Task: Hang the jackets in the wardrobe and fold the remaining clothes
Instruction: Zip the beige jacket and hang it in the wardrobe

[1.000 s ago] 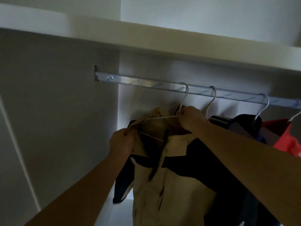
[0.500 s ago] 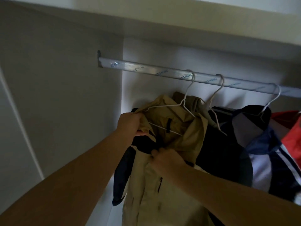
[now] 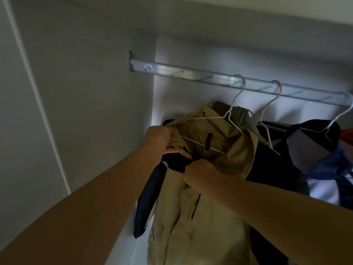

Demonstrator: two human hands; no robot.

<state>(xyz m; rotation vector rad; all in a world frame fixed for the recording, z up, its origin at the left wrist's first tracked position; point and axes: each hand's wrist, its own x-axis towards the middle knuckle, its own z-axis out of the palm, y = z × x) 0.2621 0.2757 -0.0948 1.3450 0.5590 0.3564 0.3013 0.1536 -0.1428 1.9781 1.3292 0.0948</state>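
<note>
Inside the wardrobe (image 3: 86, 111), seen from below and in front, pale side and back panels enclose a hanging space under a top shelf. The tan jacket (image 3: 181, 217), with dark navy panels at shoulder and sleeve, is the leftmost garment; it hangs from the rail with its front open and its left sleeve dropping beside the side panel. To its right hangs a dark jacket (image 3: 277, 169), touching the tan one, then a blue and white jacket (image 3: 324, 169), and at the frame edge a sliver of a red garment (image 3: 348, 135). The metal rail (image 3: 191, 75), wrapped in printed film, runs from a bracket on the side panel across to the right edge. The left hand (image 3: 159, 139) clutches the tan jacket's left collar edge, fingers curled round a bunch of fabric. The right hand (image 3: 200, 173) grasps the jacket's front just below the collar, fingers closed into the cloth where tan meets navy. Three white wire hangers hook over the rail: the first hanger (image 3: 228, 114) carries the tan jacket, its lower bar visible inside the open collar; the second hanger (image 3: 258, 119) carries the dark jacket; the third hanger (image 3: 327, 129) carries the blue and white one. A small black loop (image 3: 208, 141) sits inside the tan collar, crossing the hanger's lower bar.
</note>
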